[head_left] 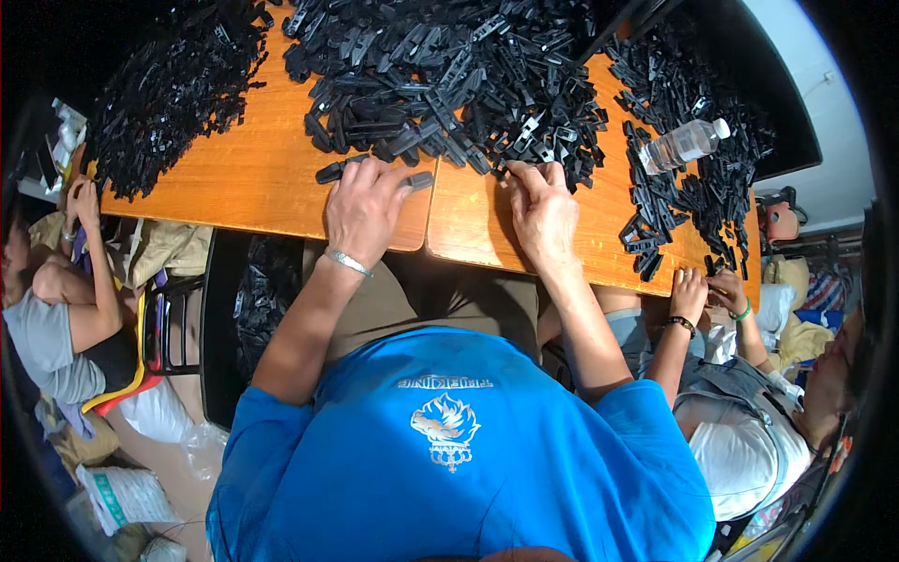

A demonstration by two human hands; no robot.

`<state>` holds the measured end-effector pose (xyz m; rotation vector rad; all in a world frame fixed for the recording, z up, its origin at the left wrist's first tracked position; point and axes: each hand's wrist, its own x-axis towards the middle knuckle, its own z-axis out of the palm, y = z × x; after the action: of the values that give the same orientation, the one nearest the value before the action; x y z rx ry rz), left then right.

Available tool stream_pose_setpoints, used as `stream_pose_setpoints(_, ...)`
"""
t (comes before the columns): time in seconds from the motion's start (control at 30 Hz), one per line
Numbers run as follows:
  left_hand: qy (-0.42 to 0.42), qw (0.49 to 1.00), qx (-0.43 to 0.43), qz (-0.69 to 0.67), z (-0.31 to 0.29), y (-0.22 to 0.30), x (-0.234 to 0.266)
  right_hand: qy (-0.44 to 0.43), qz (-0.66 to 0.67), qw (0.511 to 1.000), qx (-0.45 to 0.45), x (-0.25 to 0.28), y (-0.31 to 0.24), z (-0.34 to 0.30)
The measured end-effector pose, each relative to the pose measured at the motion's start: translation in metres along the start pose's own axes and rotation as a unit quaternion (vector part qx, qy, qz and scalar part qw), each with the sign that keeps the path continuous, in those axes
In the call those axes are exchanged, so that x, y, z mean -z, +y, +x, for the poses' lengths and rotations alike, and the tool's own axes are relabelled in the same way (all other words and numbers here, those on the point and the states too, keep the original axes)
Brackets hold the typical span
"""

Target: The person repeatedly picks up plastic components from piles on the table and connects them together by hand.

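Note:
A large heap of black plastic clips covers the table in front of me. At its near edge, my left hand has its fingers bent and its thumb against a dark clip piece. Another dark piece pokes out on the other side of those fingers. My right hand is at the heap's lower right edge, fingers curled down and thumb drawn in; whatever lies between its fingertips is hidden. Shiny lighter pieces lie just beyond it.
Further piles of black parts lie at the left and right. A clear plastic bottle rests on the right one. A co-worker's hands work at the table's right edge; another person sits at the left.

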<state>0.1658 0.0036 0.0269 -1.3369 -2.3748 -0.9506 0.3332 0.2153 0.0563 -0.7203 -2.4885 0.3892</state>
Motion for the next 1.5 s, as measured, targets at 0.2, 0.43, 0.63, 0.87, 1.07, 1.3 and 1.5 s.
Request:
stream_pose_setpoints(0.2,-0.016,0.997,-0.028,-0.069,-0.001,-0.004,0.001,-0.125,0.081,0.98,0.128,-0.013,-0.013,-0.009)
stream_pose_setpoints(0.43,-0.037,0.994,-0.034,-0.093,-0.004,-0.003,0.012,-0.169,0.027,0.972,0.162,-0.022,-0.01,0.009)
stream_pose_setpoints(0.63,0.017,0.994,-0.016,-0.103,-0.009,-0.003,0.011,-0.197,-0.039,0.964,0.174,-0.02,-0.021,0.019)
stream_pose_setpoints(0.87,0.037,0.996,0.002,-0.079,-0.018,-0.017,0.01,-0.181,0.001,0.962,0.206,-0.015,-0.036,0.021)
stream_pose_setpoints(1.07,0.031,0.995,0.019,-0.094,-0.017,-0.017,0.007,-0.186,0.099,0.955,0.209,-0.031,-0.054,0.017)
stream_pose_setpoints(1.3,0.027,0.993,0.03,-0.111,-0.018,-0.018,0.008,-0.168,0.143,0.954,0.204,-0.044,-0.045,0.023)
stream_pose_setpoints(1.5,0.015,0.992,0.013,-0.123,-0.015,-0.017,0.004,-0.132,0.191,0.935,0.27,-0.056,-0.039,0.026)
